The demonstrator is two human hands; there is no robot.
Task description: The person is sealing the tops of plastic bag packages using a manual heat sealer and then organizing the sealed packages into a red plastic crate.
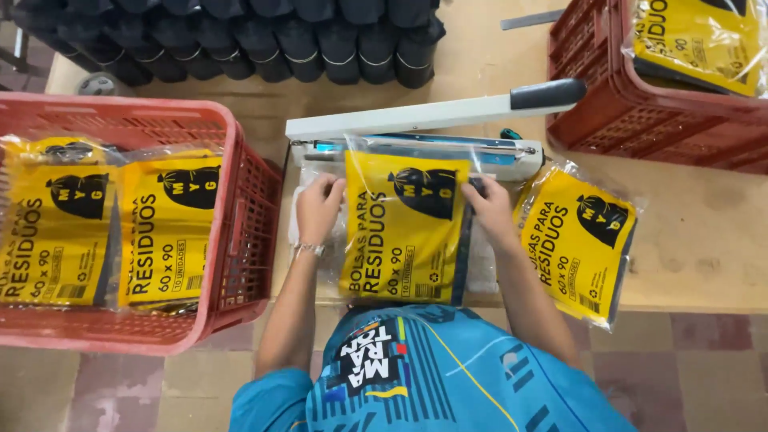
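From the head camera, the left hand (318, 206) and right hand (490, 210) each pinch a side of one yellow packet (404, 228), its top edge under the heat sealer (424, 136). One packet (578, 240) lies beside it; two fill the left crate (232, 240), one the right crate (640, 120).

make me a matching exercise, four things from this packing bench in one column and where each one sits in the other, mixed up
Things:
1. held pack
2. loose pack
3. black rolls
4. sealer arm

Places:
A. stacked at the table's far edge
B. raised above the held pack's top
C. between the left hand and right hand
D. flat on the table, right of the right hand

Pairs: 1-C, 2-D, 3-A, 4-B
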